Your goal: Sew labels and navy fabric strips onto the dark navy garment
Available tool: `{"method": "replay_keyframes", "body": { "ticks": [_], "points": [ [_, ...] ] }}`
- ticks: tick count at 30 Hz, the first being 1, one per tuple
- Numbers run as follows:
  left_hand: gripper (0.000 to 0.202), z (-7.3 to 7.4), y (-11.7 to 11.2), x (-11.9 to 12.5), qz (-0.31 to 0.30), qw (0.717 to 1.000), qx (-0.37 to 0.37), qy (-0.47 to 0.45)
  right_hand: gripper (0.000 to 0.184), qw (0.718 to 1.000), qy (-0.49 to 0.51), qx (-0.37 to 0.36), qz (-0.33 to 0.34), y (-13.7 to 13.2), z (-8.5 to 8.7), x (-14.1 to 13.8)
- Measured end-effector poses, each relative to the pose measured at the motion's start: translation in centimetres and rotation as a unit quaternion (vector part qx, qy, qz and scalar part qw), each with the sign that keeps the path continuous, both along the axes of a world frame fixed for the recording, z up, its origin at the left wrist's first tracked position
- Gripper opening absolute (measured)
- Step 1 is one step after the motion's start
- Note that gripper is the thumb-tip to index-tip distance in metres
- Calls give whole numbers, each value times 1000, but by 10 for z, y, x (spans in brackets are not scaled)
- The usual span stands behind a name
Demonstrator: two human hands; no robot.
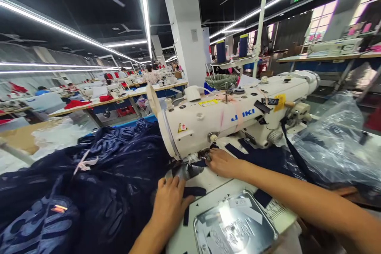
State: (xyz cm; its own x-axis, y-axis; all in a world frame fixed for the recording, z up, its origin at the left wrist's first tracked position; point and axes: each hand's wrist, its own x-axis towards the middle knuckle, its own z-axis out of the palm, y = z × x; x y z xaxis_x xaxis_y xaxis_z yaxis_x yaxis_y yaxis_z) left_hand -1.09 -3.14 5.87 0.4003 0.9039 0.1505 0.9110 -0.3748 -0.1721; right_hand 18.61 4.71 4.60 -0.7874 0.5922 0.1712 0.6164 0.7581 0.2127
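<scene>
The left hand lies nearly flat, fingers stretched out and close together, palm down on the edge of the navy fabric just in front of the sewing machine; it grips nothing, only presses the cloth onto the counter. The right hand is more closed, its fingers drawn together with the tips right at the presser foot, resting on a small dark piece of the same cloth; from here I cannot tell whether it pinches the piece or just pushes on it. The left forearm comes up from the bottom edge, while the right one reaches in long from the lower right, crossing over a metal tray that sits on the counter near the person. The fabric is dark blue and shiny, patterned with a paler blue, and is heaped in deep folds to the left of the machine, with one edge running under the needle end. A crumpled clear plastic bag lies to the right of the machine, and two blue thread cones stand behind it.
</scene>
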Motion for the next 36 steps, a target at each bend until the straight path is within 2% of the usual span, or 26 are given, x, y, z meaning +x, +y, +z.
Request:
{"method": "replay_keyframes", "body": {
  "ticks": [2,6,12,15,19,23,29,32,34,36],
  "points": [
    [13,4,4,4,-21,999,-31,-11,15,1000,-4,-18,-16,-5,6,6],
    [24,4,6,16,-72,995,-51,-52,13,998,54,-32,-22,-26,19,29],
    [26,-3,4,23,-56,972,-51,-224,15,993,84,-76,17,-75,31,54],
    [20,-8,7,18,-23,945,-72,-317,16,988,82,-117,59,-94,30,47],
    [24,-16,11,8,52,903,-101,-415,14,981,51,-149,116,-109,26,24],
    [26,-18,11,2,45,869,-124,-478,11,977,29,-159,139,-114,20,0],
    [30,-15,11,1,19,872,-109,-476,13,985,35,-104,133,-115,20,-13],
    [35,-21,18,-6,2,874,-86,-479,18,985,74,-48,145,-116,22,-7],
    [36,-28,29,-13,-7,872,-105,-479,23,982,119,-12,149,-115,15,0],
    [36,-34,40,-18,14,878,-101,-467,28,974,167,2,152,-114,-2,12]
  ]
}}
